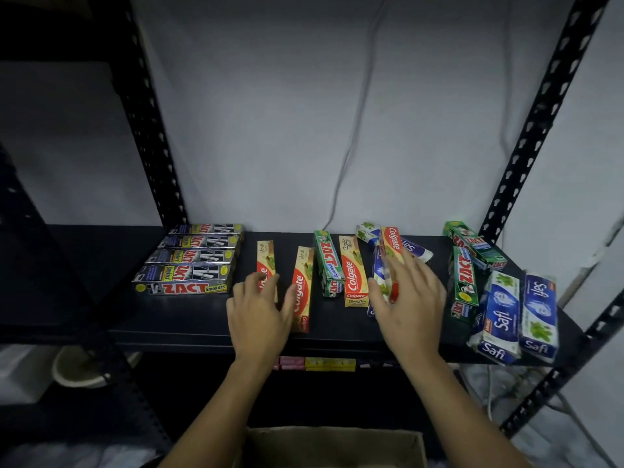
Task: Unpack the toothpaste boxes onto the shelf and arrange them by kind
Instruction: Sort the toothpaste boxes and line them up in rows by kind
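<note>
On the black shelf (337, 319) lie toothpaste boxes. Several dark Zact Smokers boxes (189, 271) sit in a neat row at the left. My left hand (260, 315) rests its fingers on a yellow-red Colgate box (266, 255), its thumb against a second Colgate box (301, 292). A green Zact box (327, 265) and a third Colgate box (353, 271) lie in the middle. My right hand (410, 298) holds a fourth Colgate box (391, 243) over a loose heap of blue Safi boxes (417, 249). Green Zact boxes (464, 275) and Safi boxes (537, 312) lie at the right.
Black perforated uprights (537, 130) frame the shelf at both sides. A white cable (354, 136) hangs down the back wall. An open cardboard box (331, 444) stands below my arms. Small pink and yellow packs (327, 364) lie on the shelf underneath.
</note>
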